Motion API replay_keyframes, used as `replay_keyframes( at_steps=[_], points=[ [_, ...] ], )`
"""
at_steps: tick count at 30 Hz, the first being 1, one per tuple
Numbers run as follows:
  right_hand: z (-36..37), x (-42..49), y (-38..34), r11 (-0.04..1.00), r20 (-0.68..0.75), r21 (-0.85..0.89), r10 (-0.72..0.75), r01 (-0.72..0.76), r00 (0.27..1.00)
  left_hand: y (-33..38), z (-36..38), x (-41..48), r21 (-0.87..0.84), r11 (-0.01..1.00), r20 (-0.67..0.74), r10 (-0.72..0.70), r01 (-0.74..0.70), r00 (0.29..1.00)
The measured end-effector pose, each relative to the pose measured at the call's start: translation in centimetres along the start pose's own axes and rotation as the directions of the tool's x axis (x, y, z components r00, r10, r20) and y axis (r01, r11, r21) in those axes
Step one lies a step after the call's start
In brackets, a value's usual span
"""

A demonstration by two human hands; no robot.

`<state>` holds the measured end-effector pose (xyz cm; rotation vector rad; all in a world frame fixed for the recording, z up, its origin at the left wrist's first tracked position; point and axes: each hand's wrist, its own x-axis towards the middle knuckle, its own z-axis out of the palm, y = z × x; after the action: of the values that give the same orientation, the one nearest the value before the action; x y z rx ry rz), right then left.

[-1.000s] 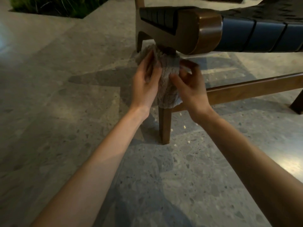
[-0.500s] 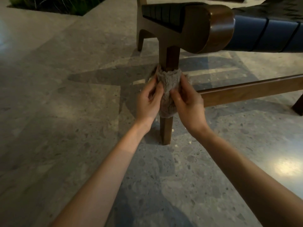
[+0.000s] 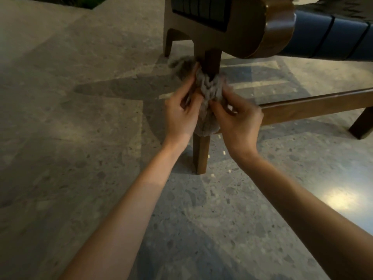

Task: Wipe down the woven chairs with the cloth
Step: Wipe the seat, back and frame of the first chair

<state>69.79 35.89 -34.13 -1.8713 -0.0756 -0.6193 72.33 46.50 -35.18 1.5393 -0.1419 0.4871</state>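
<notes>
A grey fluffy cloth [image 3: 207, 110] is wrapped around the middle of the front wooden leg [image 3: 200, 156] of a woven chair [image 3: 250, 29]. My left hand [image 3: 181, 116] grips the cloth from the left side. My right hand [image 3: 238, 120] pinches it from the right. A loose tuft of the cloth sticks out to the upper left, blurred. The chair has a brown wooden frame and dark blue woven straps [image 3: 331, 43]. The part of the leg under the cloth is hidden.
A wooden stretcher bar [image 3: 314, 108] runs right from the leg to another leg [image 3: 361, 126]. A rear leg [image 3: 169, 43] stands behind. The floor [image 3: 80, 158] is grey speckled stone with a bright reflection at the lower right.
Both hands slid the cloth down the leg from just under the seat to its middle. The cloth now bunches tighter, with one end flicking out to the left.
</notes>
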Motion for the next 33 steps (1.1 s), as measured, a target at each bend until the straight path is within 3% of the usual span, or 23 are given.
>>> replay_keyframes(
  at_steps=[7,10,13,15,17,19,21,23,25,27,28,31,33],
  points=[
    [0.1,-4.6,4.5,0.996,-0.023,0.033,0.089,-0.089,0.996,-5.0,-0.8,-6.7,-0.015,0.969,-0.032,-0.248,0.248,0.968],
    [0.1,-6.2,6.5,0.97,-0.002,0.031,0.242,-0.242,0.97,-6.6,-0.6,-8.2,0.008,0.948,-0.101,-0.317,0.319,0.943],
    [-0.2,-7.3,8.9,0.904,0.082,0.007,0.425,-0.427,0.902,-8.3,-0.6,-10.0,0.036,0.911,-0.117,-0.404,0.41,0.907],
    [-0.5,-7.4,9.9,0.827,0.196,0.016,0.548,-0.561,0.813,-9.0,-0.8,-10.9,0.047,0.885,-0.095,-0.458,0.464,0.884],
    [-1.0,-7.4,10.3,0.804,0.277,-0.016,0.575,-0.594,0.77,-8.9,-0.7,-11.5,0.068,0.879,-0.1,-0.464,0.472,0.88],
    [-1.6,-7.6,9.5,0.867,0.25,-0.073,0.495,-0.493,0.832,-7.9,-0.2,-11.9,0.165,0.895,-0.162,-0.389,0.414,0.907],
    [-2.7,-7.7,7.9,0.945,0.154,-0.061,0.328,-0.322,0.932,-6.2,0.3,-12.1,0.25,0.93,-0.238,-0.211,0.269,0.948],
    [-4.1,-7.4,6.2,0.989,0.052,-0.021,0.146,-0.145,0.988,-4.0,1.2,-11.9,0.35,0.937,-0.227,0.07,0.014,0.971],
    [-5.5,-5.9,5.0,0.999,-0.055,-0.023,0.031,-0.032,0.998,-2.0,2.6,-10.9,0.412,0.887,-0.137,0.284,-0.206,0.949],
    [-7.0,-3.4,4.6,0.996,-0.123,-0.076,-0.061,0.051,0.991,-0.4,4.0,-9.0,0.543,0.773,0.024,0.377,-0.329,0.926],
    [-7.8,-2.1,4.7,0.987,-0.096,-0.129,-0.108,0.096,0.989,0.1,4.6,-8.0,0.667,0.636,0.149,0.396,-0.388,0.906],
    [-9.0,0.9,5.4,0.936,0.239,-0.286,-0.138,0.205,0.961,-0.4,5.0,-6.0,0.88,0.013,0.454,0.267,-0.474,0.85],
    [-9.1,2.0,6.1,0.874,0.451,-0.371,-0.127,0.315,0.883,-1.3,5.3,-5.7,0.865,-0.239,0.482,0.148,-0.442,0.864]
  ],
)
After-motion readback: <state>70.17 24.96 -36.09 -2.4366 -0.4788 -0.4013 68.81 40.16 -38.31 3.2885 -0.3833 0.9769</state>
